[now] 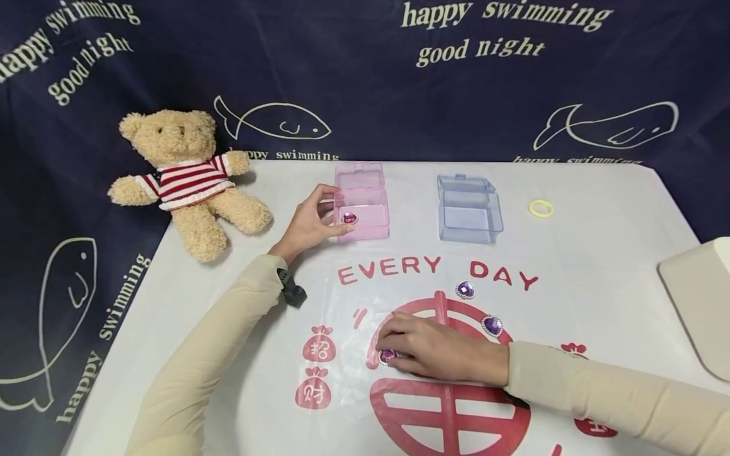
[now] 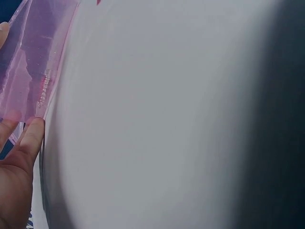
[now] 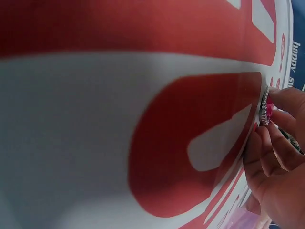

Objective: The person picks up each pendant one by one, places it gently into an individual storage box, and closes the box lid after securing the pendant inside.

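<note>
My left hand (image 1: 308,225) grips the left side of an open pink see-through plastic box (image 1: 373,229) at the back of the table. A pink heart-shaped gem (image 1: 349,218) lies inside that box; the left wrist view shows its beaded edge through the wall. Lower down, my right hand (image 1: 436,347) pinches another pink gem (image 1: 388,356) with a silvery beaded rim, at the tabletop. The right wrist view has this pink gem (image 3: 268,109) between thumb and fingers. Two purple heart-shaped gems (image 1: 465,289) (image 1: 492,325) lie beyond the right hand.
A blue see-through box (image 1: 470,229) stands open right of the pink one, and a yellow ring (image 1: 540,216) lies farther right. At the left back sits a teddy bear (image 1: 194,187) in a striped shirt. A pale, round-cornered object (image 1: 701,304) occupies the right edge.
</note>
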Motion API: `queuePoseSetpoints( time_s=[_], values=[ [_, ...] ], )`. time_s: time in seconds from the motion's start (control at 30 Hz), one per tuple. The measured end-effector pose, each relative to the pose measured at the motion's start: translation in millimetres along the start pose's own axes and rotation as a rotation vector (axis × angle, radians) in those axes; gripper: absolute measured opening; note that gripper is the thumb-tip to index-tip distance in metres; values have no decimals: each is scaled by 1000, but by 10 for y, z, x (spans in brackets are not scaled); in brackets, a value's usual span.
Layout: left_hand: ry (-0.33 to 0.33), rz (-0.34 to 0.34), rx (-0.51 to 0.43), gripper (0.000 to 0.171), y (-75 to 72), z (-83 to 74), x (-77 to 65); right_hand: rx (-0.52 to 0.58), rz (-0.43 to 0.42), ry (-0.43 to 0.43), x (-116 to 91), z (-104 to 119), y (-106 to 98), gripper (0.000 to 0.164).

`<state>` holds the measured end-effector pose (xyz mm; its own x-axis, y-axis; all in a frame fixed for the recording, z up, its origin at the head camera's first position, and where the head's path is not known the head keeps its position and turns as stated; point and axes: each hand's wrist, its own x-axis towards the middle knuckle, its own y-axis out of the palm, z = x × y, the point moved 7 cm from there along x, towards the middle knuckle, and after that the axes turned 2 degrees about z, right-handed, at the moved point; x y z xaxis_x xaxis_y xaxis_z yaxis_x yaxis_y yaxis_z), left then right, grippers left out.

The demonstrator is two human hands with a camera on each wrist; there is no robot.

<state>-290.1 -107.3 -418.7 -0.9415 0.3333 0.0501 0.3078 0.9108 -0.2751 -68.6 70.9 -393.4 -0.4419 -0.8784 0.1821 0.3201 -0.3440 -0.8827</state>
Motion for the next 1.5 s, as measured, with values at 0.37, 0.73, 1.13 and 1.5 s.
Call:
queuePoseSetpoints(
  time_s=[0.37,0.73,1.13,1.5],
  values=[
    [-17,1,8,80,-16,5,-8,5,-17,-35,-22,21,4,21],
    [-7,8,-31,79,18,14,-5,-13,-71,-29,117,-57,-329,18],
    [2,-17,23,78,-32,-18,-35,-44,-159,43,403,-249,-705,19],
    [3,4,-3,75,36,-14,-16,-50,-251,152,623,-744,-1089,18]
  ],
)
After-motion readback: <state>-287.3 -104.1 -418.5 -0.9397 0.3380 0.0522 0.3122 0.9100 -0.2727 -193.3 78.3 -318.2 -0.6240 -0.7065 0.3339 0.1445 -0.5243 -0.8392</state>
